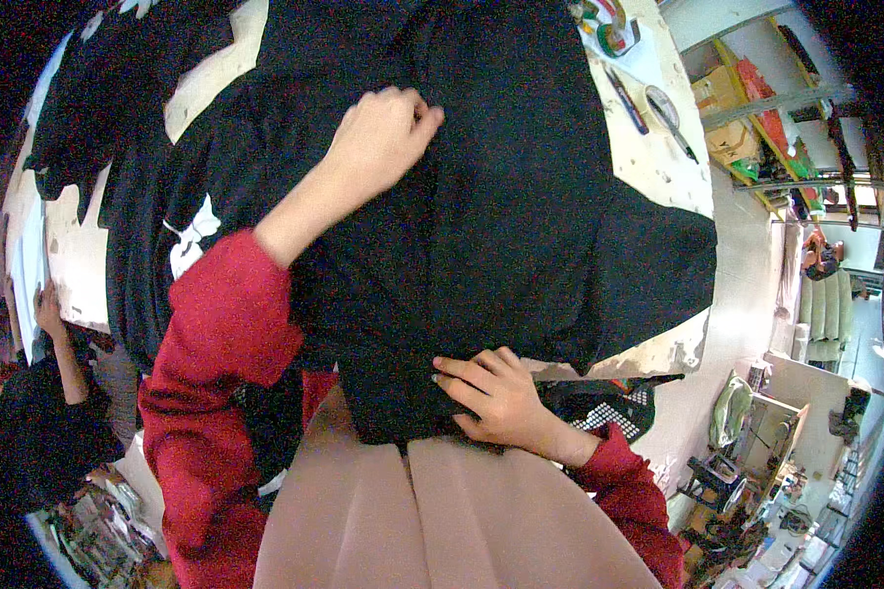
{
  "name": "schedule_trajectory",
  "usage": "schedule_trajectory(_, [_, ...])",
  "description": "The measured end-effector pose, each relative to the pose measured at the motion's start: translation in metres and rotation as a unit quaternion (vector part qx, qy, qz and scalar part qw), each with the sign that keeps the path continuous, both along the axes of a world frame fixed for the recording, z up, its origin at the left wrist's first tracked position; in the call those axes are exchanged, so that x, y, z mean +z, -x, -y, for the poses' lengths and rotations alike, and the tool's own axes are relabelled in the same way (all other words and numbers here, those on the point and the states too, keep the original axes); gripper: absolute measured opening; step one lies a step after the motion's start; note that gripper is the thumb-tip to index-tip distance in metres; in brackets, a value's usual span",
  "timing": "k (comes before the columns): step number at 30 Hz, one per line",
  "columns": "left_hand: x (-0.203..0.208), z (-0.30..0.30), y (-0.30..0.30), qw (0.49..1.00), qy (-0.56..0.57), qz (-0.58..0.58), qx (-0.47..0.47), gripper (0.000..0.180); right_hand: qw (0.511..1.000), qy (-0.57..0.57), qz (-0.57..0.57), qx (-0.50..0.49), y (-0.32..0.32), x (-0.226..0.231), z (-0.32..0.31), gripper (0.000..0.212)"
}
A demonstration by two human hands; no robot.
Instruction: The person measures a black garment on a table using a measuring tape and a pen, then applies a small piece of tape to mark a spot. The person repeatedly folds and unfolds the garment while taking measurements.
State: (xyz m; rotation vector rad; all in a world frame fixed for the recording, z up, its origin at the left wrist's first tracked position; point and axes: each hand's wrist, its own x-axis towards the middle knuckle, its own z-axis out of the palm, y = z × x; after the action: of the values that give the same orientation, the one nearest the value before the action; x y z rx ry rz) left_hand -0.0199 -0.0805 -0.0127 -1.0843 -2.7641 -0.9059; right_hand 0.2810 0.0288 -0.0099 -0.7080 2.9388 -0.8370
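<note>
A black garment [521, 196] lies spread over the table, with a sleeve-like part reaching right and its lower end hanging over the near edge. A seam or fold runs down its middle. My left hand [388, 133] is on the far part beside that line, fingers curled down into a pinch on the cloth; its fingertips are partly hidden. Close to me, my right hand [496, 398] rests on the hanging end at the table's edge, its fingers apart and laid flat on the fabric.
More black cloth [138, 98] is heaped at left, near a white piece [194, 238]. A dark pen [627, 101] and a loop-handled tool [670, 123] lie at the far right of the worn table [683, 177]. Another person's arm [64, 348] shows at far left.
</note>
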Motion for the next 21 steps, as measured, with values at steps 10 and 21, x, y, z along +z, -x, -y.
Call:
schedule_trajectory(10, [0.016, -0.064, 0.082, 0.991, -0.120, 0.060, 0.002, 0.040, 0.999, 0.046, -0.008, -0.007, 0.000, -0.014, -0.008, 0.048])
schedule_trajectory(21, [-0.038, 0.002, 0.097, 0.974, 0.125, -0.190, 0.003, 0.042, 0.998, 0.053, -0.037, -0.009, 0.001, -0.015, -0.007, 0.050])
